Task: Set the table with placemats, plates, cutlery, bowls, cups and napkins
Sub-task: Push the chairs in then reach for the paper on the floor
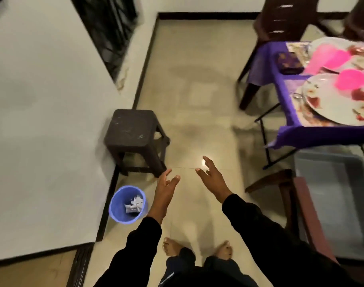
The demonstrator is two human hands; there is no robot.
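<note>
The person stands barefoot on the smooth, shiny tile floor [193, 96] and holds both arms out in front, in long black sleeves. The left hand [165, 186] has its fingers [166, 175] spread loose and holds nothing. The right hand [213, 176] is the same, fingers wide and bare. Both hands hang over the floor, well apart from the counter [284, 79]. Down by the wall sits a round blue plastic bin [127, 204] with crumpled white paper inside. Just past it stands a square dark plastic stool [133, 129] with scratches on top. On the right is a grey, soft-looking seat [332, 193] with a wooden edge. Farther off, the counter wears a purple cloth that hangs over its sides. On it I can see 2 round white plates [330, 104] with a red flower print, resting on patterned placemats [297, 48], and bright pink plastic cups [330, 59] by them. Something shiny beside the near plate may be cutlery, but it is too blurry to tell. A dark patterned square [288, 63] could be a folded napkin. I think much of the setting is done. I cannot see any bowls, so those may be left. A dark chair [280, 21] stands behind.
</note>
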